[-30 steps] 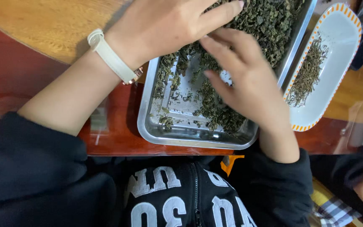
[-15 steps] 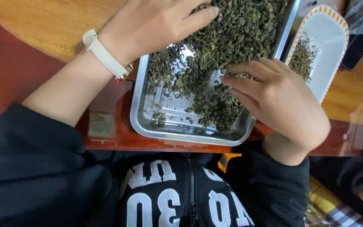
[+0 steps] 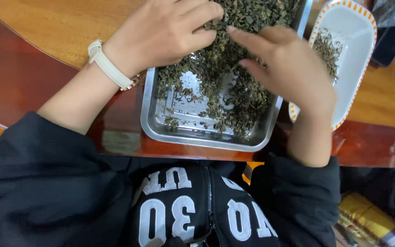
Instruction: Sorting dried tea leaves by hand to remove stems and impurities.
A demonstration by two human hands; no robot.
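1. Head view: shallow rectangular stainless-steel tray sat at the near edge of the glossy red-brown wooden table, heaped with dried dark-green tea leaves.
2. Left hand, fingers curled loosely, pressed on the leaves; nothing clearly gripped.
3. Right hand, fingers extended, raked the pile; can't tell if it pinched any.
4. Tray's long axis ran away from the person, tilted slightly right.
5. Risk, my read: a wide sweep could flick leaves over the rim, or nudge the orange-trimmed white oval dish of twigs just beside it.

Dried dark-green tea leaves, loose and crumpled, piled thick at far/right of shallow steel tray; near-left corner mostly bare.
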